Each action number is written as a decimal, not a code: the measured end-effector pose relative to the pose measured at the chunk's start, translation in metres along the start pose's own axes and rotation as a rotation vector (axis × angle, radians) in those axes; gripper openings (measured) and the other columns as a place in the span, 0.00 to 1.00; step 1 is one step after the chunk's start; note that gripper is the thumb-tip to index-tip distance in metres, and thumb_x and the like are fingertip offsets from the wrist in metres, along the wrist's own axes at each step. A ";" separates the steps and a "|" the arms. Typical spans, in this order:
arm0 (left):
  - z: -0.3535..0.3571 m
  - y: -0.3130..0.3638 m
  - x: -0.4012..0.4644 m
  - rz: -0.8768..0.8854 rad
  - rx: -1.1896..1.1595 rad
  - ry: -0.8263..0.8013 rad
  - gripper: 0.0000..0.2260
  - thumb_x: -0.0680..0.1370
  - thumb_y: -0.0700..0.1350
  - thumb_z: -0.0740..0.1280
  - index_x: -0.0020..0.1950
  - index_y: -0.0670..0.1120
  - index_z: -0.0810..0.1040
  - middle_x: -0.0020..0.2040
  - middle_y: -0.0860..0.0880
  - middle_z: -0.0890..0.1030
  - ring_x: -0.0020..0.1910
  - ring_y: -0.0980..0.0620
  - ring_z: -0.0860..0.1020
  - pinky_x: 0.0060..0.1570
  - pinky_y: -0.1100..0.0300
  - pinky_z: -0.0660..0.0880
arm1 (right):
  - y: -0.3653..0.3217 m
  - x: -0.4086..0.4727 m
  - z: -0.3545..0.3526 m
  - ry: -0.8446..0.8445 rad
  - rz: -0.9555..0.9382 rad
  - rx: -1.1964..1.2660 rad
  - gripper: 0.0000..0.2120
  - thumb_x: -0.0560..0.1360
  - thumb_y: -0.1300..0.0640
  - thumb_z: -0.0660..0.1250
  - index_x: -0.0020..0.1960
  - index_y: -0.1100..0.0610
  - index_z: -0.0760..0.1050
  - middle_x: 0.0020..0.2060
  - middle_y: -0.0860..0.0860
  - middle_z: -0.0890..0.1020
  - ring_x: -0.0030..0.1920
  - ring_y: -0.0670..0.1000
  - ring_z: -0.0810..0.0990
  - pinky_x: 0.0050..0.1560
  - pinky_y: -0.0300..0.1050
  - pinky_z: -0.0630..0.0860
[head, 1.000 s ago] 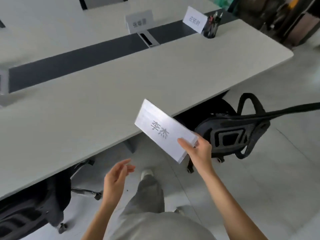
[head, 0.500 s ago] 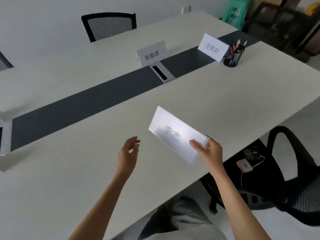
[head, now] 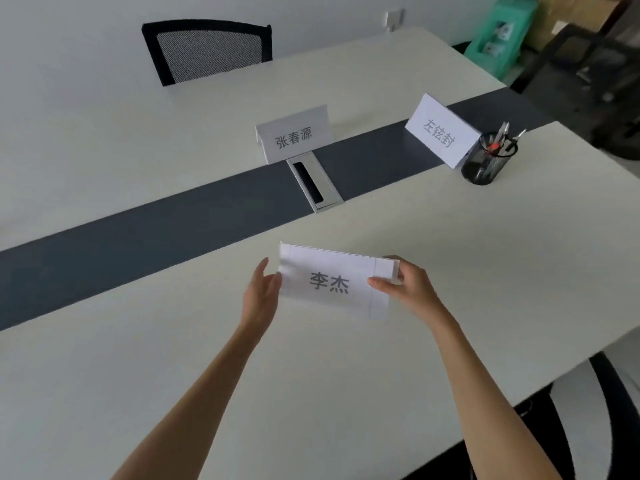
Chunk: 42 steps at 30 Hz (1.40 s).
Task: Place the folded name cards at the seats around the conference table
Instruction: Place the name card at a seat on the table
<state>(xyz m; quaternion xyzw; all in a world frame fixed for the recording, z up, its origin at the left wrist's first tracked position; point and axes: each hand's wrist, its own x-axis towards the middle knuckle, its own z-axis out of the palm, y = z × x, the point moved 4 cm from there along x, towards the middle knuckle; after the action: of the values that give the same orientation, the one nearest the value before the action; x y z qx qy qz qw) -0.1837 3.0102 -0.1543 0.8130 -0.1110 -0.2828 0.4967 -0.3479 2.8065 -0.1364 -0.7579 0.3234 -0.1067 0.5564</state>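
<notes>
My right hand [head: 412,285] pinches the folded name card [head: 332,282] over the conference table [head: 346,375]; my left hand [head: 259,292], fingers straight, touches its other end. Beyond stand two placed cards [head: 294,138] and a pen cup [head: 485,161]; I can't tell whether the card rests on the table.

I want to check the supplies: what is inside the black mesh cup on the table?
The black mesh cup holds several pens and something red; their lower parts are hidden by the mesh, and the bottom cannot be seen.
</notes>
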 end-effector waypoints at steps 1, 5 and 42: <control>0.004 0.001 0.007 -0.027 -0.016 0.007 0.22 0.78 0.46 0.57 0.72 0.47 0.60 0.61 0.43 0.78 0.62 0.43 0.74 0.66 0.44 0.68 | 0.000 0.019 -0.005 -0.028 -0.020 -0.065 0.15 0.66 0.54 0.75 0.50 0.51 0.76 0.43 0.44 0.82 0.45 0.46 0.79 0.41 0.28 0.71; 0.023 0.016 0.032 -0.061 -0.079 0.032 0.17 0.78 0.44 0.55 0.68 0.47 0.67 0.60 0.45 0.75 0.62 0.44 0.73 0.66 0.44 0.68 | 0.000 0.090 -0.021 -0.062 -0.066 -0.250 0.20 0.67 0.54 0.73 0.57 0.58 0.73 0.46 0.51 0.79 0.46 0.51 0.76 0.40 0.34 0.66; 0.077 0.020 0.076 -0.138 -0.180 -0.011 0.23 0.78 0.37 0.57 0.72 0.47 0.60 0.64 0.52 0.69 0.62 0.57 0.68 0.61 0.61 0.64 | 0.086 0.165 -0.015 0.166 0.181 0.086 0.19 0.76 0.68 0.55 0.66 0.60 0.69 0.66 0.56 0.73 0.66 0.52 0.71 0.70 0.46 0.64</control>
<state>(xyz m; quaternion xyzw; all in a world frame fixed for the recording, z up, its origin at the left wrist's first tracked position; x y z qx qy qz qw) -0.1634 2.9080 -0.1905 0.7692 -0.0314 -0.3297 0.5465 -0.2613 2.6796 -0.2417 -0.6895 0.4305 -0.1320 0.5673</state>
